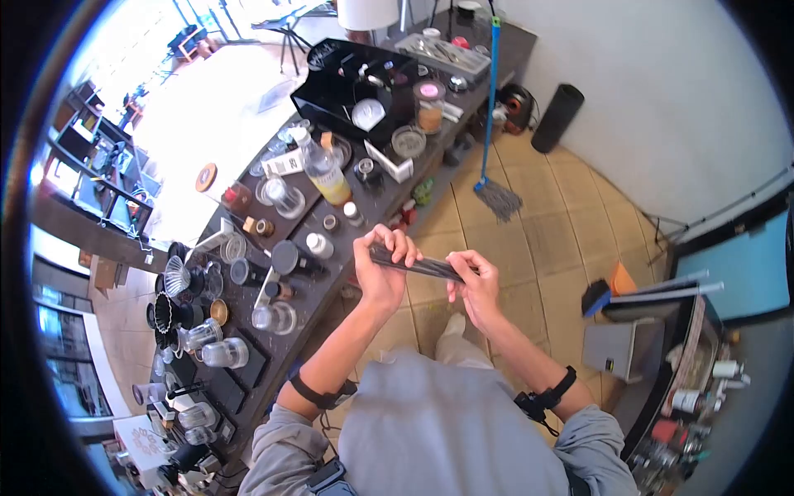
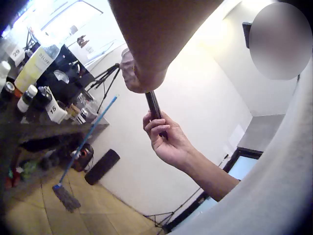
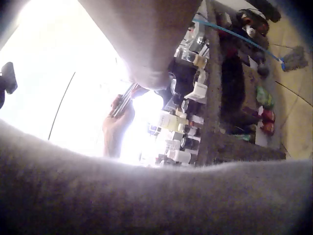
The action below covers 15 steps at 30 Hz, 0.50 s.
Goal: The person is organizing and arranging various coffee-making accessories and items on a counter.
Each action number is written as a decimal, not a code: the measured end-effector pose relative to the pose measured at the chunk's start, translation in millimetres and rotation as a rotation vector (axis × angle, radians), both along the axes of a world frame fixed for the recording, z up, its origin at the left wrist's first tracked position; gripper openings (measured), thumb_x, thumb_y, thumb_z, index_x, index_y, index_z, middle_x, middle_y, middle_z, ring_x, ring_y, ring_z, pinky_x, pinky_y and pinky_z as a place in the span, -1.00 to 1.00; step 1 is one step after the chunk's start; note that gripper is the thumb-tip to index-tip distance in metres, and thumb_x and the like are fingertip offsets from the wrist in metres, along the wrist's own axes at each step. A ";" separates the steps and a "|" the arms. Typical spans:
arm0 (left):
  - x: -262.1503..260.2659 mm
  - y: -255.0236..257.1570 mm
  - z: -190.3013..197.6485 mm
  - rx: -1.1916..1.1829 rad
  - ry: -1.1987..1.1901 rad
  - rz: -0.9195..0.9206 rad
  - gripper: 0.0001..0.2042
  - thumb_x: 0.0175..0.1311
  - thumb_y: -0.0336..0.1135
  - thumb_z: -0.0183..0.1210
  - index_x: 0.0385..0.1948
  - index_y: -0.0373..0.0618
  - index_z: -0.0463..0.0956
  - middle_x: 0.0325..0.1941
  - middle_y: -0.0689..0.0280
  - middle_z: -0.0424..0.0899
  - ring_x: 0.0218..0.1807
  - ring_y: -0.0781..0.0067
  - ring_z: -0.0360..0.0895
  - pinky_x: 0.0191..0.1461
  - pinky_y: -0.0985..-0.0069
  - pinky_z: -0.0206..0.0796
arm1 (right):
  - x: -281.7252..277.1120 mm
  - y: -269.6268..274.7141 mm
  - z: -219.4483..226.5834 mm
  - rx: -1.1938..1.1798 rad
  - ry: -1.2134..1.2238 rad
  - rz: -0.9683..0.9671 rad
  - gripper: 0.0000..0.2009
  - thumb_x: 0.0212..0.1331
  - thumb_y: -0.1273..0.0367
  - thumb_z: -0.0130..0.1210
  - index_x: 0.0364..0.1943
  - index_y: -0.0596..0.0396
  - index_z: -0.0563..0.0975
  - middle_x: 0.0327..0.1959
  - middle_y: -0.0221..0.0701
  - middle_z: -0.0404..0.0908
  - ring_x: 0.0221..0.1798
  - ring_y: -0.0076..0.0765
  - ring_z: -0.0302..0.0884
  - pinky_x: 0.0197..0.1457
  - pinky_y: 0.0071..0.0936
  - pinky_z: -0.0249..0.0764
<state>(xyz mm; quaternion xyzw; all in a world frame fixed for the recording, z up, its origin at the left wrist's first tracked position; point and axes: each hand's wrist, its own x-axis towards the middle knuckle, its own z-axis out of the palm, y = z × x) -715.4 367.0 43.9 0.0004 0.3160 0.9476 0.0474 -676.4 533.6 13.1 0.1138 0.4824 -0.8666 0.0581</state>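
Observation:
A bundle of thin dark sticks is held level in front of the body, between both hands. The left hand grips its left end with fingers curled round it. At the other end, the right hand pinches the bundle between thumb and fingers. In the left wrist view the right hand wraps the lower end of the dark bundle, and the left hand covers the upper end. The right wrist view shows the left hand on the bundle, washed out by glare.
A long dark table with bottles, jars and glass pieces runs along the left. A black bin stands on it farther back. Beyond the hands, a blue-handled mop stands on the tiled floor. A grey bin is at the right.

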 end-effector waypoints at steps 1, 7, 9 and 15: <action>-15.0 4.8 6.3 -0.001 0.024 0.016 -0.67 0.36 -0.05 -0.24 -0.53 -0.06 0.17 -0.65 0.31 0.19 -0.52 0.30 0.27 -0.15 0.24 0.29 | -20.5 10.0 5.7 0.039 0.054 0.063 -0.80 0.30 0.34 0.21 -0.26 0.25 0.56 -0.44 -0.36 0.57 -0.55 -0.52 0.51 -0.60 -0.57 0.47; -79.3 4.7 33.7 -0.015 0.075 0.164 -0.70 0.32 -0.08 -0.21 -0.50 -0.09 0.22 -0.59 0.25 0.30 -0.39 0.23 0.39 -0.01 0.19 0.32 | -125.8 31.8 48.0 0.151 0.208 0.317 -0.84 0.24 0.45 0.24 -0.20 0.30 0.63 -0.35 -0.29 0.64 -0.49 -0.50 0.58 -0.55 -0.57 0.52; -99.6 -0.9 39.8 -0.113 0.059 0.251 -0.71 0.32 -0.09 -0.19 -0.45 -0.11 0.26 -0.52 0.19 0.37 -0.33 0.16 0.44 0.03 0.17 0.32 | -162.1 30.8 59.3 0.167 0.240 0.380 -0.86 0.23 0.47 0.24 -0.21 0.30 0.64 -0.34 -0.28 0.65 -0.48 -0.50 0.58 -0.54 -0.58 0.52; -169.4 -43.8 43.4 -0.437 0.157 0.534 -0.78 0.45 -0.26 -0.19 -0.28 -0.21 0.37 -0.39 0.17 0.50 -0.29 0.35 0.53 -0.09 0.39 0.44 | -268.5 4.3 100.5 0.339 0.335 0.523 -0.87 0.21 0.51 0.25 -0.22 0.31 0.65 -0.34 -0.31 0.65 -0.46 -0.54 0.58 -0.49 -0.59 0.53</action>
